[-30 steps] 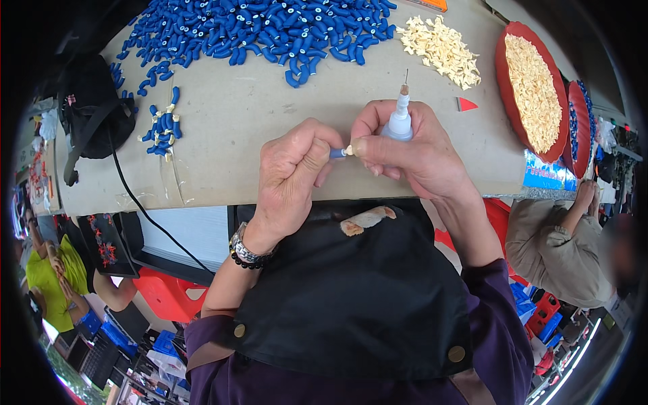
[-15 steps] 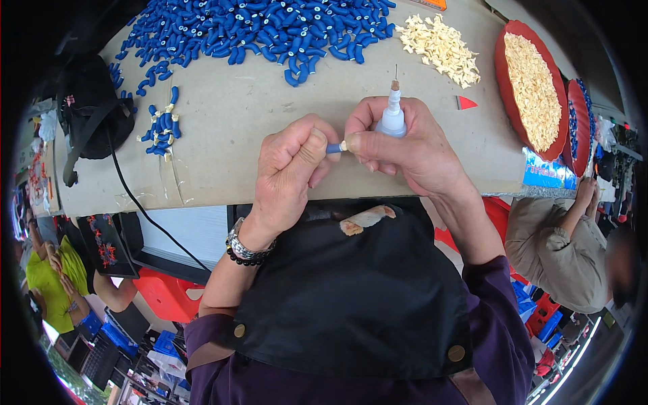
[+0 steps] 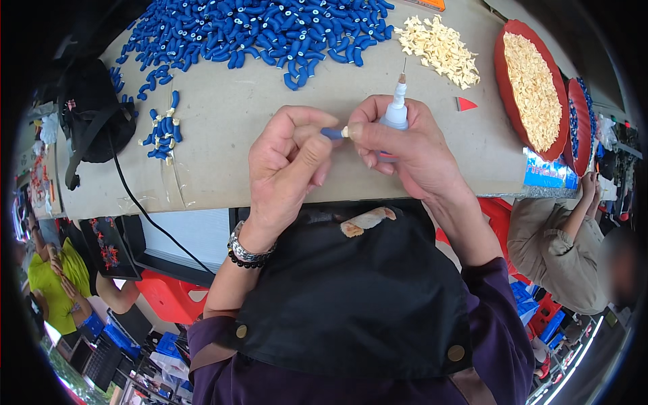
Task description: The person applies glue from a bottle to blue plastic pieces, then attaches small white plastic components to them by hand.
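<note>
My right hand [image 3: 412,138] is wrapped round a white squeeze bottle [image 3: 395,116] with a thin needle tip pointing up. Its thumb and forefinger also pinch a small cream piece [image 3: 346,132], which meets the end of a short blue tube-shaped piece [image 3: 331,133]. Close by on the left, my left hand [image 3: 287,165] has its fingers loosely curled and thumb apart from them, next to the blue piece's free end. Whether a fingertip still touches that piece is hard to see. Blue pieces with cream ends [image 3: 162,135] lie grouped at the left of the table.
A big heap of blue curved pieces [image 3: 256,30] covers the far table [image 3: 229,135]. Loose cream pieces [image 3: 439,50] lie right of it, beside a red tray [image 3: 555,145] full of more. A black cap-like item [image 3: 94,111] with a cord sits left. Another person [image 3: 560,250] sits at right.
My left thumb and fingers have loosened from the blue piece, and the hand has shifted slightly left. The right hand keeps the bottle and the cream end, the bottle tilting a little right.
</note>
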Motion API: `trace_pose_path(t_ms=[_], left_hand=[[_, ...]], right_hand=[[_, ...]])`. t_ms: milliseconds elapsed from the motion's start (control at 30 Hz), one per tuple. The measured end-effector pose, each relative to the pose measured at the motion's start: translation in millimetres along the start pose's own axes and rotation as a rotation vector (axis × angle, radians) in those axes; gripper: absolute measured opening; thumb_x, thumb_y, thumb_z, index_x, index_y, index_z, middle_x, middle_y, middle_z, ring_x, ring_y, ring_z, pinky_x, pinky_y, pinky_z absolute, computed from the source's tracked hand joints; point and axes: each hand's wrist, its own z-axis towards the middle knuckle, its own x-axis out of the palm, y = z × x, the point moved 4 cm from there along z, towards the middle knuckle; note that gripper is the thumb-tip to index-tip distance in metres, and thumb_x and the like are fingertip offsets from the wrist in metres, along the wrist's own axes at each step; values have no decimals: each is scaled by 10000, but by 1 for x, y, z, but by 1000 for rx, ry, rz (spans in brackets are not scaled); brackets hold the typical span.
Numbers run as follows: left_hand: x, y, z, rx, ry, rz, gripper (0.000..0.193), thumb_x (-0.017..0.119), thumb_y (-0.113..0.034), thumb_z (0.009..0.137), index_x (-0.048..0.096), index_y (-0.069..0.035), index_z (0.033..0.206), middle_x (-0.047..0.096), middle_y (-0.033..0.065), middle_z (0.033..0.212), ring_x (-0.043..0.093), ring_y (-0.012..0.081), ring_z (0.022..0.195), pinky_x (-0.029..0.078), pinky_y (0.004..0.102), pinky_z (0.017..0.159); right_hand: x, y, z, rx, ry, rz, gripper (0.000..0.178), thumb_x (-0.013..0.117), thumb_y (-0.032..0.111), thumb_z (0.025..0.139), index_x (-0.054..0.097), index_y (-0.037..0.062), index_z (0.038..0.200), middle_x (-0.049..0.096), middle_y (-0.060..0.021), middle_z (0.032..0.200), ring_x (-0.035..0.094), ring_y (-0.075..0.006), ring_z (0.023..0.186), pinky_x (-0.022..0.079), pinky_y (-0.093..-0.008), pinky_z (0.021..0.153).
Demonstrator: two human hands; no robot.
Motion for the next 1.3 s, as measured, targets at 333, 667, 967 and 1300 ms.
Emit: trace_pose_path(t_ms=[333,667,967,1300], left_hand=[[2,1,-2,87,-5,126,126,573,-99,927,555,15,978,536,-20,639,416,15,512,284,177,444],[2,4,-2,37,14,8,157,583,-131,927,568,20,969,534,-18,653,412,17,509,285,178,436],[1,2,-3,-8,22,-1,192,580,-110,926,554,36,1048,603,27,723,458,29,524,339,177,440],[-3,4,-1,41,40,-80,226,551,-134,945,535,33,1098,593,27,720,472,40,518,350,176,440]], right_hand=[[1,5,-1,-23,-4,-115,111,683,92,803,616,5,819,582,-30,646,518,-55,542,328,-171,426],[2,3,1,-68,-1,-165,114,681,96,803,606,10,805,560,-21,638,508,-53,541,319,-174,422],[-1,4,2,-18,22,-36,105,679,90,798,604,18,815,573,-30,649,513,-61,540,313,-177,424],[-3,1,3,-52,27,-45,133,702,87,805,618,0,861,597,-46,689,521,-63,560,328,-181,441]])
